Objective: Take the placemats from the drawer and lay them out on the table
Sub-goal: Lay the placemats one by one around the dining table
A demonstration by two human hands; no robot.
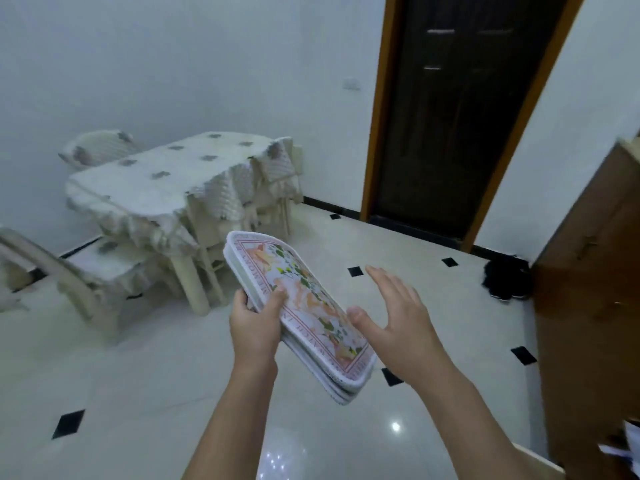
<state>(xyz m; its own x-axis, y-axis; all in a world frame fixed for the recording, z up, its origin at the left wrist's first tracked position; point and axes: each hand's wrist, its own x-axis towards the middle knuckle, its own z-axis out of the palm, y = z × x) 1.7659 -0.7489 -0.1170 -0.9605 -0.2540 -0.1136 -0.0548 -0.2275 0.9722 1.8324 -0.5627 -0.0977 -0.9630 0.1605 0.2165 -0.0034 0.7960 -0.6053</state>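
Stack of floral placemats (304, 306) clamped at its left edge by left hand (254, 320), held in air over tiled floor (138, 375). Right hand (394, 317) spread, fingers apart, thumb near stack's right side; contact unclear. Cloth-covered bench (156, 178) well apart, blurred. Stack count unreadable.

Placemats (304, 306) between both hands, table (149, 188) behind-left, door (460, 109) behind-right.

Light: your view is evenly bright, cool-tinted | Glare: lamp spots on glossy floor (396, 426), bottom centre | Blur: motion-soft throughout | Edges: door frame (377, 109) bows, upper right
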